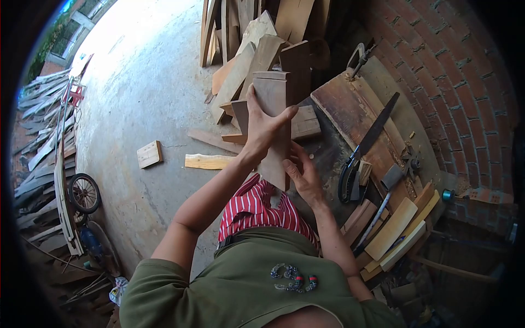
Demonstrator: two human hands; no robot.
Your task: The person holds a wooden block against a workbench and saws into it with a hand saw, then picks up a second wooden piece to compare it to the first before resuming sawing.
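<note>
A grey-brown wooden board [270,94] with a stepped, grooved upper end is held upright in front of my body. My left hand [264,127] grips its middle, with the thumb across toward the right edge. Lower down, my right hand [307,179] holds the board's right edge near the bottom end, thumb on the near face. Some fingers of both hands are hidden behind the board. Offcuts and planks [232,82] lean in a pile just beyond it.
On the right, a workbench board [350,109] carries a handsaw [377,128], a hammer [391,179] and a clamp [358,60]. A wood block [149,154] and a pale strip [208,161] lie on the concrete floor. A brick wall [454,82] rises at right; a wheel [84,193] and stacked planks stand left.
</note>
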